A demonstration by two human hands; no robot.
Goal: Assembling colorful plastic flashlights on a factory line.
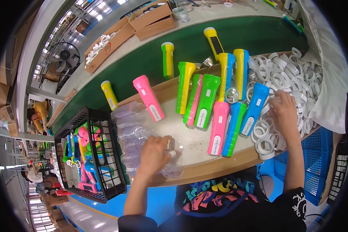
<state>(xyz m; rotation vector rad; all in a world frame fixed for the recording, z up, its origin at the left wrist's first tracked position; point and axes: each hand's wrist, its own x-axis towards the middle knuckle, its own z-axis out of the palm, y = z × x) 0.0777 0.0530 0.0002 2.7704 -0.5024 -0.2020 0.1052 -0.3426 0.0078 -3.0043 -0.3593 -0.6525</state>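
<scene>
Over rows of stacked clear plastic discs [133, 133], my left hand [154, 156] is closed, fingers bent down at the discs' right end. A small white piece shows by its fingertips, but what they grip is unclear. My right hand [284, 112] reaches into a heap of white plastic rings [294, 73] with fingers curled; whatever is between them is hidden. Between the hands lie several flashlights, including a pink flashlight [218, 129], a blue flashlight [254, 110] and a green flashlight [207, 100]. A round clear-and-silver piece [232, 95] rests among them.
A black basket [104, 154] of colourful flashlight parts stands left of the cardboard-edged tray [205, 170]. Beyond runs a green belt [139, 73] with more flashlights. Cardboard boxes [112, 42] sit at the back. Blue crates [317, 162] are at the lower right.
</scene>
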